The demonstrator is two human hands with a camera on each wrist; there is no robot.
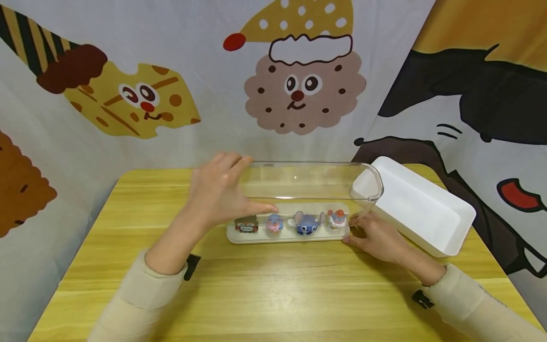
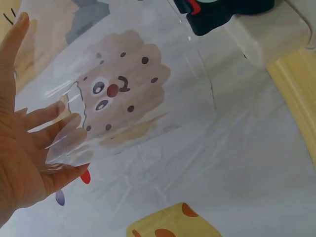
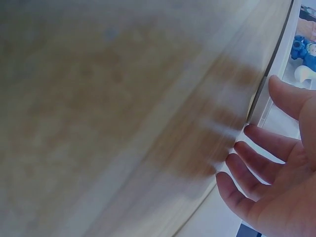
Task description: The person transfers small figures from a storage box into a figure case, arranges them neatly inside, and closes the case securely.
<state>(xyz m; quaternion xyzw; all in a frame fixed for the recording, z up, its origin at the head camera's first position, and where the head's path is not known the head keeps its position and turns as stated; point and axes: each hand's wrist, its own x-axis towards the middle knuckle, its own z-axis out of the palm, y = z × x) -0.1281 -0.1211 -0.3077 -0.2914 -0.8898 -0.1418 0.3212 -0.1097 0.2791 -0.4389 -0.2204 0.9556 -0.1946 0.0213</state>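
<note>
My left hand (image 1: 220, 192) grips the left end of a clear plastic cover (image 1: 307, 180), thumb on the near side and fingers behind. Tilted, the cover hangs above a long white base (image 1: 282, 239); the left wrist view shows the see-through cover (image 2: 148, 113) between thumb and fingers of the left hand (image 2: 34, 153). Along the base stand small figurines: a brown one (image 1: 246, 224), a blue-and-pink one (image 1: 274, 223), a blue big-eared one (image 1: 306, 223) and a red-and-white one (image 1: 337, 219). My right hand (image 1: 378, 236) holds the base's right end between thumb and fingers.
An open white plastic bin (image 1: 420, 204) sits slanted at the right of the wooden table (image 1: 273, 289), just beyond the right hand. Behind the table hangs a cloth (image 1: 205, 42) printed with cartoon faces.
</note>
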